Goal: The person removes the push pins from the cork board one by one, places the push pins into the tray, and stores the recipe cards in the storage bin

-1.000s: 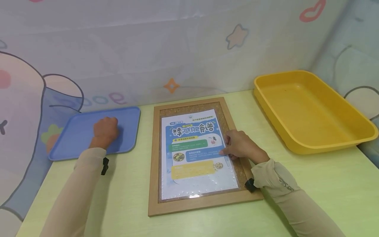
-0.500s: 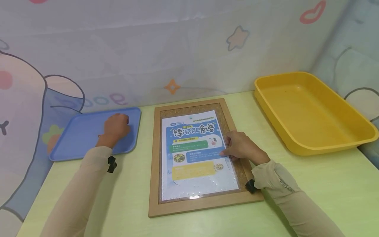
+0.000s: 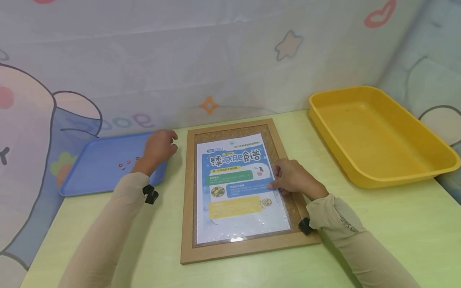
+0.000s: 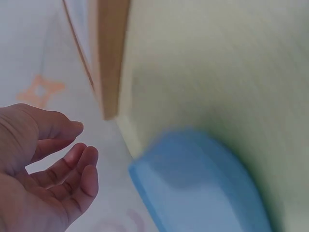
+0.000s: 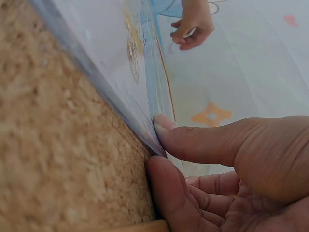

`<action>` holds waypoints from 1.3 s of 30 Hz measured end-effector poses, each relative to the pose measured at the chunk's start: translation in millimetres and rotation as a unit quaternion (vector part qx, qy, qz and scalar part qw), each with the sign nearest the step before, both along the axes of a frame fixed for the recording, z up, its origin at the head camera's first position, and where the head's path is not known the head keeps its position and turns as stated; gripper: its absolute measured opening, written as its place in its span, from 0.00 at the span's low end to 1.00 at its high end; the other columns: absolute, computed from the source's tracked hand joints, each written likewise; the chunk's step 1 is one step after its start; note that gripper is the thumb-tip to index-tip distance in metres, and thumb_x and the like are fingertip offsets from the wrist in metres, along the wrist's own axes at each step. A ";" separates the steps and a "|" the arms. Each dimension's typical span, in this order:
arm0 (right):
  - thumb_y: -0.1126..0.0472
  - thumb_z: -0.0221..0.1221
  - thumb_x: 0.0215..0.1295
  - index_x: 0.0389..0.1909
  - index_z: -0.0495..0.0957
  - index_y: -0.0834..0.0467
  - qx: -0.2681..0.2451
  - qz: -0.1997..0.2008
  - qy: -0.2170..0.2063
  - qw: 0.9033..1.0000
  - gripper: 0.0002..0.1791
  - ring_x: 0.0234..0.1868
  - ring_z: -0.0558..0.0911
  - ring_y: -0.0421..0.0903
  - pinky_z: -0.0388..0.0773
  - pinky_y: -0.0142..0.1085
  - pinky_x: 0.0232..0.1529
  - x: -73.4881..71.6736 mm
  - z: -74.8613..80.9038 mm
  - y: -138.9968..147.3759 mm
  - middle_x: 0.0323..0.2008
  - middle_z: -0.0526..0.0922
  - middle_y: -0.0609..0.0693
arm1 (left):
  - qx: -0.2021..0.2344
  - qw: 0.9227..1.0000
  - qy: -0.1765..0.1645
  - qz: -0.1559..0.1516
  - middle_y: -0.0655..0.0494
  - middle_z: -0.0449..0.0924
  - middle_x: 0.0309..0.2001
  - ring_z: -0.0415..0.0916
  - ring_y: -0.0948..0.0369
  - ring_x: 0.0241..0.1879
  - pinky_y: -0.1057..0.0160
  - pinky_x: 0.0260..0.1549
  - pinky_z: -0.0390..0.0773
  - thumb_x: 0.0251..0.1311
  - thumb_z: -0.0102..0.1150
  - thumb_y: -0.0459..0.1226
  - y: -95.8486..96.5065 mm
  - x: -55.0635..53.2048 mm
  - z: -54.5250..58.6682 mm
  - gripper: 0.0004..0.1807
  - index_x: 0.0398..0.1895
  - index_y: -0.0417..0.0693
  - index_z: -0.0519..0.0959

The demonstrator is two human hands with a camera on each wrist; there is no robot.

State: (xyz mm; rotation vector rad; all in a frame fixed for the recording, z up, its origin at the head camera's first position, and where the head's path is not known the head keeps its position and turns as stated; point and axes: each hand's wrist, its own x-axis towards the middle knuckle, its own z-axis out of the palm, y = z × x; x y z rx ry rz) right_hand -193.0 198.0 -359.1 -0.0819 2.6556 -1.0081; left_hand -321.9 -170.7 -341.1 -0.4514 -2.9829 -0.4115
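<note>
A printed poster in a clear plastic sleeve (image 3: 234, 192) lies on a wood-framed cork board (image 3: 216, 254). Its right edge is pinched by my right hand (image 3: 297, 178); in the right wrist view the thumb (image 5: 207, 144) lies on the sleeve and the index finger (image 5: 166, 181) touches its underside. My left hand (image 3: 160, 148) hovers over the right end of the blue tray (image 3: 86, 172), thumb and index finger close together, other fingers curled. Anything between those fingertips is hidden. Several tiny orange-red pieces, possibly thumbtacks (image 3: 128, 162), lie on the tray.
A deep yellow bin (image 3: 381, 140) stands on the table (image 3: 385, 228) at the right. Behind the table hangs a printed cloth backdrop (image 3: 162, 72). The board's wooden frame rises beside the tray in the left wrist view.
My left hand has moved right across the blue tray towards the board, uncovering the small orange-red pieces. My right hand stays on the poster's edge.
</note>
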 end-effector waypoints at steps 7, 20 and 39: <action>0.66 0.72 0.54 0.34 0.71 0.65 -0.004 0.000 0.000 1.000 0.17 0.17 0.79 0.43 0.79 0.31 0.22 1.0 -0.6 0.9 0.27 0.82 0.57 | 0.033 0.999 -0.010 -0.010 0.38 0.82 0.48 0.78 0.44 0.48 0.47 0.48 0.77 0.58 0.54 0.30 34.7 1.8 4.1 0.18 0.51 0.36 0.81; 0.65 0.72 0.55 0.34 0.72 0.65 0.008 -0.006 -0.003 1.000 0.17 0.17 0.78 0.43 0.77 0.30 0.21 0.9 -1.0 1.1 0.26 0.81 0.56 | 0.082 0.995 -0.056 -0.023 0.41 0.79 0.55 0.77 0.45 0.53 0.47 0.51 0.78 0.58 0.54 0.29 85.2 6.3 1.3 0.20 0.54 0.38 0.82; 0.64 0.72 0.56 0.35 0.73 0.64 0.007 -0.010 -0.004 1.000 0.16 0.19 0.78 0.44 0.76 0.29 0.21 -0.1 0.1 -1.2 0.28 0.82 0.57 | 0.042 0.993 -0.102 -0.050 0.48 0.80 0.59 0.76 0.49 0.59 0.48 0.62 0.73 0.65 0.56 0.32 133.5 -0.8 -5.5 0.17 0.56 0.44 0.81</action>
